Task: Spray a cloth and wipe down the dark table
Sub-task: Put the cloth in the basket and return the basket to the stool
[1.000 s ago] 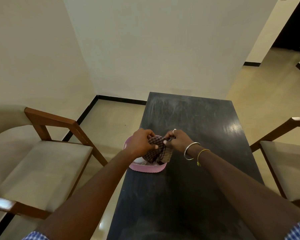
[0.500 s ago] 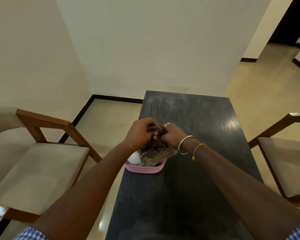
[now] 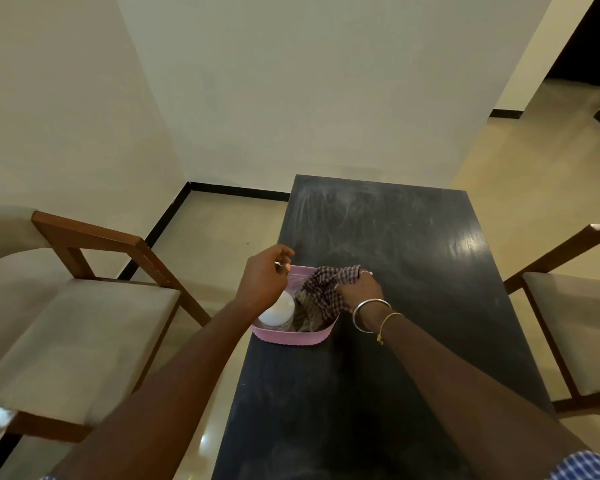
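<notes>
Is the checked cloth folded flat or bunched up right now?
Bunched: the right hand grips the crumpled cloth over the pink basket.

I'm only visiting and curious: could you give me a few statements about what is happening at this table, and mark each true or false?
1. The right hand grips the checked cloth. True.
2. The pink basket sits on the floor. False: it stands on the dark table, near its left edge.
3. The left hand holds the cloth too. False: it is apart from the cloth, over the basket's left side, fingers loosely curled.
4. A white rounded object lies in the basket. True.
5. The right wrist is bare. False: it wears a silver bangle and a thin yellow band.
6. A left chair and a right chair flank the table. True.
</notes>
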